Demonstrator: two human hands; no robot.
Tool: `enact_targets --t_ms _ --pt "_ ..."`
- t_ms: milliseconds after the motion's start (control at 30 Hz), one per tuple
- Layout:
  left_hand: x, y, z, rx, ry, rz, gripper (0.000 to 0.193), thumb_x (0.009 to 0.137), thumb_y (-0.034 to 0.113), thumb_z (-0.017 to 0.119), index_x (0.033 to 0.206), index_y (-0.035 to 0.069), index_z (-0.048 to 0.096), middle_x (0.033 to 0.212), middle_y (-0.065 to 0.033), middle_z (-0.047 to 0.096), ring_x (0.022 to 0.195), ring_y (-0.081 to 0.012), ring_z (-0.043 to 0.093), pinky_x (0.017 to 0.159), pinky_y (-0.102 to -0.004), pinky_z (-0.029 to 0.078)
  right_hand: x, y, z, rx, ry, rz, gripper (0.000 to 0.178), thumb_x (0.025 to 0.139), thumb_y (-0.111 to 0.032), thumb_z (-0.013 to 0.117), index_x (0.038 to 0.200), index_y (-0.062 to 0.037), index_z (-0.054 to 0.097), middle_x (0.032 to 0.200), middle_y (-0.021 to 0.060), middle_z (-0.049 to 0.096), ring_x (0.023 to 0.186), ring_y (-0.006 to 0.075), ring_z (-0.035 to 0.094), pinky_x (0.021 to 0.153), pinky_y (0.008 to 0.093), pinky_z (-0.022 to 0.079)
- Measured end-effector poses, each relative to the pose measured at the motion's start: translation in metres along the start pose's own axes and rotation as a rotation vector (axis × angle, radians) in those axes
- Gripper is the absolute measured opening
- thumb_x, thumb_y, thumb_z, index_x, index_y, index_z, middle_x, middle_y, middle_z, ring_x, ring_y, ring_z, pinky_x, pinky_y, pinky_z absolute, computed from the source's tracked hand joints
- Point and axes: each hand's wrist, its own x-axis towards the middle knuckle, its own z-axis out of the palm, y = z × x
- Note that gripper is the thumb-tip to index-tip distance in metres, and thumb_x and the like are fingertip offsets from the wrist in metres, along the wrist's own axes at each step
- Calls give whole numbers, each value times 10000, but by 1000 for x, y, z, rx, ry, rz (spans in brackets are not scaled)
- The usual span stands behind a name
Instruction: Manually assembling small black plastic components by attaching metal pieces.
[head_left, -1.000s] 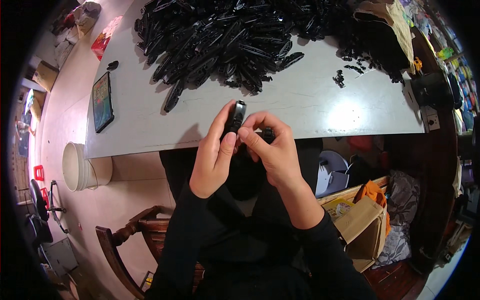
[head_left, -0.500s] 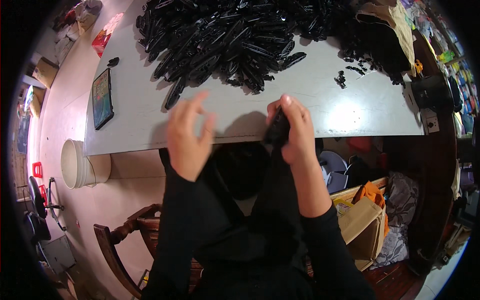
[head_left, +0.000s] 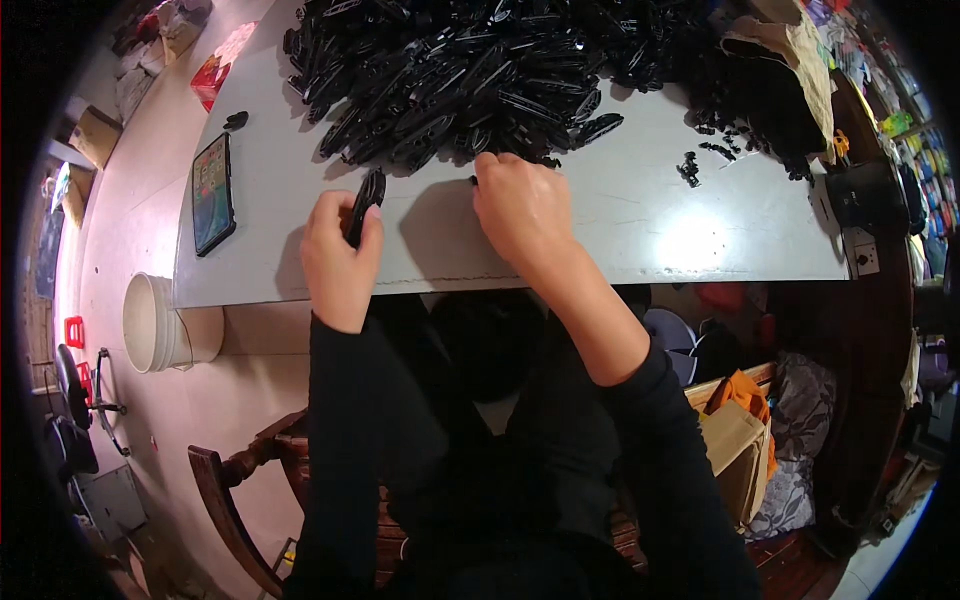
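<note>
A long, narrow black plastic part stands upright between the thumb and fingers of my left hand, just over the near side of the grey table. My right hand is closed, back of the hand up, at the front edge of a big heap of similar black plastic parts. A small dark bit shows beside its fingertips, but the fingers mostly hide what is in them.
A phone lies at the table's left, with a small black piece beyond it. Small black clips lie right of the heap, near a paper sack. A white bucket and a wooden chair stand on the left.
A black part now stands in my left hand, which was empty and blurred by motion. My right hand, which held a dark part, has moved left and forward to the heap.
</note>
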Motion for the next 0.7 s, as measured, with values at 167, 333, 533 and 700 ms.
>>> enact_targets --t_ms 167,333,533,700 --pt "-17 24 -9 -749 -250 -299 181 909 191 496 997 33 494 783 -30 565 594 -51 465 532 -182 337 -7 -3 -13 7 -148 20 117 750 -135 603 812 -52 548 699 105 618 693 324 608 598 408 477" --pt "-27 34 -8 -848 -342 -354 211 923 185 469 1052 19 461 766 -42 546 568 -46 416 515 -177 317 -19 12 -22 170 -295 -65 204 720 -108 651 882 -51 540 693 122 615 635 290 612 584 367 476" --pt "-40 41 2 -967 -376 -379 195 929 150 458 1077 25 443 729 -10 487 553 -27 348 492 -157 287 -49 14 -26 1459 -395 370 112 773 -50 647 820 -21 549 706 71 610 608 93 553 487 226 443" --pt "-45 50 2 -958 -373 -387 248 935 165 453 1136 21 444 739 -18 475 570 -41 350 512 -163 289 -62 6 -30 1642 -381 428 104 786 -59 656 828 -9 574 705 26 578 573 71 527 472 193 422"
